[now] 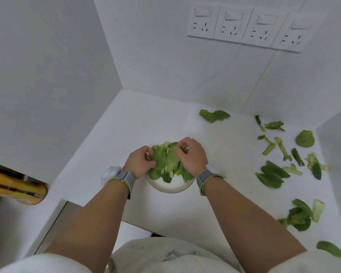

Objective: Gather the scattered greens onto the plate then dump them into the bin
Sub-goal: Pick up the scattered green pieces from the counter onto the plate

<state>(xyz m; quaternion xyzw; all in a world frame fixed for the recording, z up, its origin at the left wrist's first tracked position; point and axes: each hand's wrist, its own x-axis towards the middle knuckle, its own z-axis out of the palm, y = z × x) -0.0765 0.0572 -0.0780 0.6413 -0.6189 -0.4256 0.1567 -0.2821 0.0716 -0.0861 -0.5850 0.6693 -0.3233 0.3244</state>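
Head view — both hands' curled fingers (149,154) seemingly gripping greens (166,162), over plate (171,187)

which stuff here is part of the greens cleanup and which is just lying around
Part of the job:
- plate
- pile of greens on the plate, gripped by left hand and right hand
- scattered greens on the counter

Just there:
- wall sockets
- yellow object at the left edge
- wristbands

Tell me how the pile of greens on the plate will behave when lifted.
The greens look thin and limp, so they will likely flop and drape. They seem light. The loose heap overhangs the plate, so bits may slide off if it tilts.
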